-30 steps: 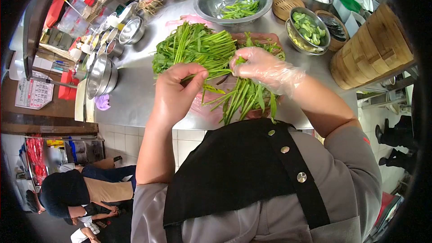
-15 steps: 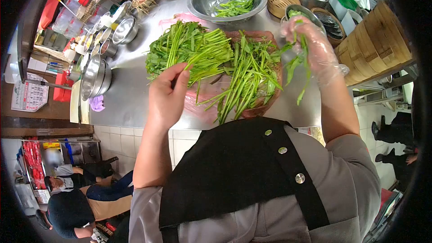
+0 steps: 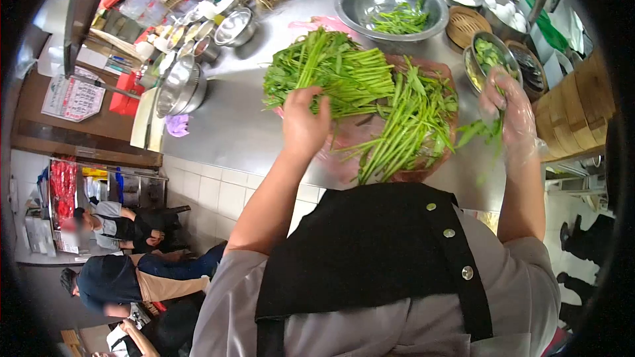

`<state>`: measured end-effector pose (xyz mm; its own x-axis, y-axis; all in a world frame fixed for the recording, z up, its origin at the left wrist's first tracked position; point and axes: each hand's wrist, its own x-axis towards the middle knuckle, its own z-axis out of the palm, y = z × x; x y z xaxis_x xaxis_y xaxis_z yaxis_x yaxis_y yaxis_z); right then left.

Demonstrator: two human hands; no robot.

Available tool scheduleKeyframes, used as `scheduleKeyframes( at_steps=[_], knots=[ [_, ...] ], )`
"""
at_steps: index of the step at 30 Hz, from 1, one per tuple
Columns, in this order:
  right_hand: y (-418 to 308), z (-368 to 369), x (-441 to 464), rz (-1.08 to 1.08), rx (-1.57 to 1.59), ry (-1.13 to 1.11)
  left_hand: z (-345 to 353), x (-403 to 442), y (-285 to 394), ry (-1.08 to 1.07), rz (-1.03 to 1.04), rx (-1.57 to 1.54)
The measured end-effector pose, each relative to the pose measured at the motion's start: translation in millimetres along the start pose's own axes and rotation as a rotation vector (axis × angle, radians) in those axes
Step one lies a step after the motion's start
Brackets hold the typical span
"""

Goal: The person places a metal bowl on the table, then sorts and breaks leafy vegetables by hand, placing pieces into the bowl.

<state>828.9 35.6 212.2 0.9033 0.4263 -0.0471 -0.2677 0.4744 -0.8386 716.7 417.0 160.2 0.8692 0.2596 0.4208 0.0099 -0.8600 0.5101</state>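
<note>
On the steel counter lies a large heap of water spinach [image 3: 344, 73], and a looser bunch of water spinach [image 3: 413, 119] rests to its right on reddish plastic. My left hand [image 3: 307, 122] is bare and at the near edge of the heap, its fingers curled around some stems; the fingertips are partly hidden among them. My right hand [image 3: 506, 109], in a clear plastic glove, is closed on a few leafy sprigs of water spinach [image 3: 486, 132] that hang below it. It is right in front of a bowl of cut greens [image 3: 491, 56].
A wide steel bowl [image 3: 354, 10] with trimmed greens stands at the back. To the right are a bamboo lid [image 3: 468, 26], a pot of eggs [image 3: 506, 13] and bamboo steamers [image 3: 575, 109]. Steel bowls [image 3: 182, 86] line the left. Other people are on the left side.
My head view has shifted, so the counter appears farther right. My left hand has moved onto the heap's stems. My right hand still holds sprigs, now lower and nearer the bowl of cut greens.
</note>
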Motion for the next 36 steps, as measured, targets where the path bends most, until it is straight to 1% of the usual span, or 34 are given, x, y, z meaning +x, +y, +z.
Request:
scheduleKeyframes(
  at_steps=[2, 3, 5, 8, 11, 14, 17, 20, 24, 25, 28, 29, 32, 33, 36],
  knots=[
    [-1, 7, -4, 0.063, -0.008, 0.049, -1, 12, -30, 0.157, -0.147, 0.058],
    [1, 11, -2, 0.064, -0.046, 0.079, -3, 15, -37, 0.137, -0.147, 0.091],
    [3, 21, 1, 0.074, -0.059, 0.047, -4, 19, -48, 0.094, -0.145, 0.152],
    [4, 37, 2, 0.063, -0.126, 0.015, -7, 29, -38, 0.121, -0.144, 0.114],
    [3, 48, 1, 0.078, -0.200, 0.029, -3, 37, -38, 0.082, -0.015, 0.267],
    [4, 45, 2, 0.042, -0.204, 0.001, 0, 48, -50, 0.017, -0.091, 0.259],
    [0, 43, -3, 0.017, -0.207, 0.010, -20, 57, -37, 0.030, -0.148, 0.215],
    [-2, 45, -6, 0.013, -0.213, 0.041, -44, 67, -15, 0.126, -0.242, -0.053],
    [-4, 39, -4, 0.014, -0.247, 0.025, -71, 67, 7, 0.072, -0.186, -0.294],
    [-2, 39, -4, -0.003, -0.265, 0.023, -77, 63, 18, 0.011, -0.228, -0.330],
    [-6, 51, -5, 0.006, -0.302, 0.086, -78, 47, 32, -0.078, -0.153, -0.417],
    [0, 45, -4, -0.072, -0.282, 0.037, -82, 41, 42, -0.139, -0.184, -0.351],
    [-2, 46, 1, -0.002, -0.464, 0.089, -78, 28, 47, -0.267, -0.216, -0.438],
    [0, 44, 1, 0.001, -0.423, 0.073, -77, 24, 50, -0.279, -0.208, -0.429],
    [0, 52, -2, 0.000, -0.443, 0.133, -59, 11, 52, -0.359, -0.152, -0.501]
  ],
)
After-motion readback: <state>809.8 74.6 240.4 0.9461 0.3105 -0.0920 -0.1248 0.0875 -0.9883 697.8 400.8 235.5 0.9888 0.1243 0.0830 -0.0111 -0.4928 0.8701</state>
